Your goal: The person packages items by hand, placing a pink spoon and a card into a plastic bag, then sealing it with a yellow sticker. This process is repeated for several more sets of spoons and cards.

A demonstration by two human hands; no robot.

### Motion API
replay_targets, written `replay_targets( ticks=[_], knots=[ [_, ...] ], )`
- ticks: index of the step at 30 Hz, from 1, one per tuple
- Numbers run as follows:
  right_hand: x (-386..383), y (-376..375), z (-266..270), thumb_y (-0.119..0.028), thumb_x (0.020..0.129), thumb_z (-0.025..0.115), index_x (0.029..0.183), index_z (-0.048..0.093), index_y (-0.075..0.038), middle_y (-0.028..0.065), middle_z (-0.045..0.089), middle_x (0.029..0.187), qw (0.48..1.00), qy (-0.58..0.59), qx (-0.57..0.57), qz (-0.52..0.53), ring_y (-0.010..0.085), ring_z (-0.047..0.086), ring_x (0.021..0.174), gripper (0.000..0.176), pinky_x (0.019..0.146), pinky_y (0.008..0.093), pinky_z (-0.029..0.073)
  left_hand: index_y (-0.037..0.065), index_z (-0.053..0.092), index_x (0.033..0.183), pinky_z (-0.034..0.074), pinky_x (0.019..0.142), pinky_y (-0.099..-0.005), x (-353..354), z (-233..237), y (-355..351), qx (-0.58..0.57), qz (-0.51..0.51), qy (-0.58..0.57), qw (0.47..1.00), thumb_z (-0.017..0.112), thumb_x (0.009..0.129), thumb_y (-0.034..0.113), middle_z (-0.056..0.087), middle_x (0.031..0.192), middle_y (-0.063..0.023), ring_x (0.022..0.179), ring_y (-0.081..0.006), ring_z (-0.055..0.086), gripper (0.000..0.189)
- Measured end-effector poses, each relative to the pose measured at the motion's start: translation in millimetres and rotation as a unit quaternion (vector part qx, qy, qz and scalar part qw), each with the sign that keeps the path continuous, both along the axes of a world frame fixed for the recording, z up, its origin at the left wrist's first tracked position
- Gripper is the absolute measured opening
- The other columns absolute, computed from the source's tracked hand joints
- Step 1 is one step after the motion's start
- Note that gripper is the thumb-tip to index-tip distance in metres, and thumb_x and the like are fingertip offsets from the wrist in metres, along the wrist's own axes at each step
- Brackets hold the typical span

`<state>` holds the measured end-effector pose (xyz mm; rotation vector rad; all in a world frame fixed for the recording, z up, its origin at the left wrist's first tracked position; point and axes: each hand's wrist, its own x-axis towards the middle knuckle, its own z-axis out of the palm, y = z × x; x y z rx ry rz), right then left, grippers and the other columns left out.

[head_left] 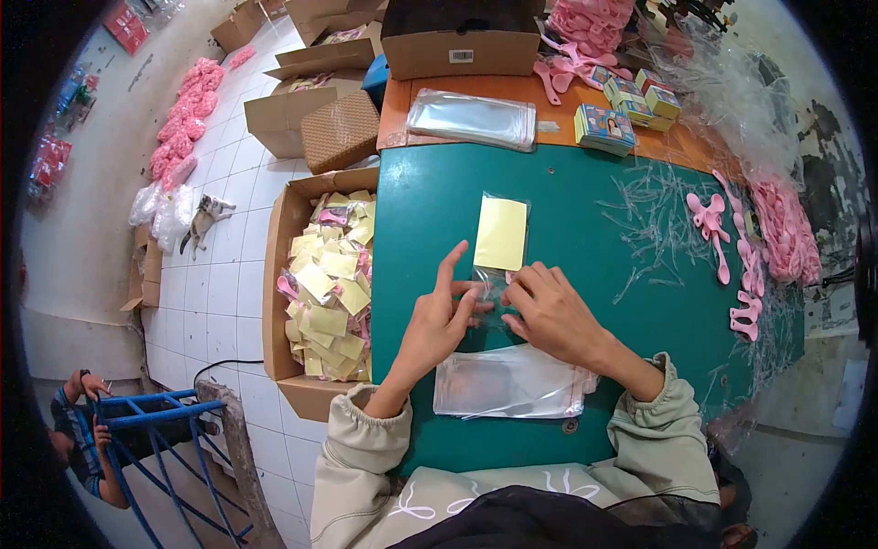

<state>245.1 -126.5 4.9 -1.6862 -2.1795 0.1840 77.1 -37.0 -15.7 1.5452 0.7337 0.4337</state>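
Head view: saw a clear bag point(485, 274) around a yellow card point(501, 234), flat on the green table point(572, 210). Noted the left hand point(435, 322) with index finger spread, the right hand point(554, 309) with fingertips bunched, both at the bag's lower end (could not tell of any pinch). Judged light, limp, slippery; best held by the side edges, beside the stiffer card.

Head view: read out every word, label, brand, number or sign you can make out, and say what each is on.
No text can be read.
White barcode label on the cardboard box: too small.
Printed stacks on the orange tabletop: too blurred.
Red packet at upper left: too small.
Yellow card, centre of the view: no writing shows.
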Motion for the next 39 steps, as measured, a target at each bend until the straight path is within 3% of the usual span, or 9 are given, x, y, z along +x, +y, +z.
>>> replay_targets(
  ticks=[12, 15, 21, 24, 27, 33, 35, 38, 39],
  knots=[
    [-10, -1, -6, -0.015, 0.073, 0.068, 0.086, 0.056, -0.004, 0.0096, 0.048, 0.088, 0.997, 0.073, -0.015, -0.001, 0.0248, 0.049, 0.087, 0.020, 0.071, 0.0361, 0.038, 0.010, 0.019, 0.141, 0.050, 0.070, -0.0306, -5, -12, -1, 0.022, -0.022, -0.012, 0.999, 0.045, 0.094, 0.009, 0.066, 0.087, -0.0169, 0.081, -0.0229, 0.068, 0.053],
    [-9, 0, -7, -0.015, 0.073, 0.068, 0.086, 0.056, -0.004, 0.0099, 0.048, 0.088, 0.995, 0.097, -0.016, 0.006, 0.0256, 0.049, 0.086, 0.020, 0.072, 0.0368, 0.039, 0.012, 0.016, 0.143, 0.052, 0.079, -0.0306, -4, -3, -2, -0.024, -0.032, 0.021, 0.999, 0.043, 0.094, 0.004, 0.064, 0.089, -0.0136, 0.083, -0.0151, 0.063, 0.056],
    [-10, -1, -11, -0.013, 0.073, 0.066, 0.085, 0.055, -0.003, 0.0104, 0.049, 0.085, 0.997, 0.067, 0.021, 0.030, 0.0266, 0.050, 0.085, 0.019, 0.077, 0.0413, 0.040, 0.013, 0.018, 0.142, 0.052, 0.075, -0.0285, 1, -12, -5, -0.150, 0.004, -0.050, 0.987, 0.046, 0.094, 0.006, 0.060, 0.081, -0.0064, 0.078, -0.0119, 0.061, 0.056],
    [-10, -1, -10, -0.014, 0.073, 0.066, 0.083, 0.055, -0.004, 0.0096, 0.049, 0.082, 0.998, 0.031, 0.037, 0.046, 0.0258, 0.050, 0.084, 0.018, 0.077, 0.0418, 0.039, 0.008, 0.018, 0.140, 0.051, 0.071, -0.0276, 6, -21, -3, -0.107, 0.002, -0.031, 0.994, 0.052, 0.090, 0.008, 0.066, 0.077, -0.0149, 0.079, -0.0175, 0.067, 0.060],
    [-3, 0, -10, -0.015, 0.074, 0.064, 0.081, 0.054, -0.006, 0.0083, 0.050, 0.081, 0.996, 0.017, 0.009, 0.087, 0.0246, 0.050, 0.083, 0.015, 0.077, 0.0393, 0.038, 0.010, 0.022, 0.139, 0.052, 0.074, -0.0273, 12, -9, -7, -0.054, 0.020, 0.024, 0.998, 0.052, 0.090, 0.003, 0.064, 0.083, -0.0117, 0.079, -0.0139, 0.064, 0.059],
    [62, -8, 24, -0.017, 0.081, 0.063, 0.080, 0.053, -0.008, 0.0028, 0.047, 0.078, 0.888, 0.358, -0.256, 0.137, 0.0141, 0.046, 0.074, 0.013, 0.069, 0.0285, 0.039, 0.006, 0.023, 0.138, 0.051, 0.075, -0.0262, 12, -17, -8, -0.112, 0.024, -0.045, 0.992, 0.050, 0.089, -0.001, 0.066, 0.087, -0.0165, 0.086, -0.0192, 0.066, 0.056],
    [109, -17, 23, -0.017, 0.083, 0.062, 0.081, 0.054, -0.007, -0.0001, 0.047, 0.080, 0.864, 0.425, -0.239, 0.129, 0.0106, 0.045, 0.073, 0.014, 0.066, 0.0251, 0.040, 0.004, 0.026, 0.134, 0.051, 0.075, -0.0267, 11, -15, -8, -0.094, 0.005, -0.031, 0.995, 0.049, 0.089, 0.001, 0.068, 0.086, -0.0158, 0.085, -0.0195, 0.067, 0.051],
    [200, -32, 32, -0.012, 0.084, 0.058, 0.083, 0.055, -0.002, 0.0048, 0.052, 0.082, 0.895, 0.384, -0.184, -0.138, 0.0164, 0.052, 0.073, 0.010, 0.066, 0.0291, 0.043, 0.003, 0.031, 0.131, 0.050, 0.077, -0.0269, 11, -18, -7, -0.076, -0.019, -0.030, 0.996, 0.047, 0.090, 0.002, 0.069, 0.085, -0.0154, 0.086, -0.0191, 0.067, 0.044],
    [257, -53, 13, -0.008, 0.081, 0.056, 0.085, 0.056, -0.001, 0.0096, 0.055, 0.084, 0.944, 0.072, -0.127, -0.297, 0.0220, 0.054, 0.076, 0.008, 0.068, 0.0331, 0.044, 0.002, 0.032, 0.130, 0.050, 0.078, -0.0268, 10, -19, -6, -0.071, -0.024, -0.034, 0.997, 0.047, 0.090, 0.003, 0.069, 0.084, -0.0153, 0.086, -0.0188, 0.067, 0.042]
  ],
)
